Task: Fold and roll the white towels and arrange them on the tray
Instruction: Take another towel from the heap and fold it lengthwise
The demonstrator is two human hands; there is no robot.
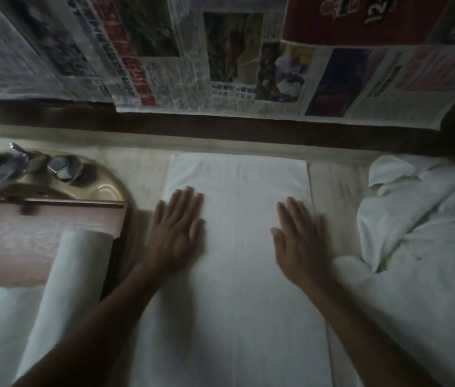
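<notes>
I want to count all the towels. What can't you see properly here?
Head view:
Rolled towels: lower ends hidden by the left arm and cut by the bottom edge.
Towel pile: cut off by the right edge, so no count.
Tray: cut by the left edge.
Newspaper: print too blurred to read.
Flat towel: parts covered by the left hand and right hand.
</notes>
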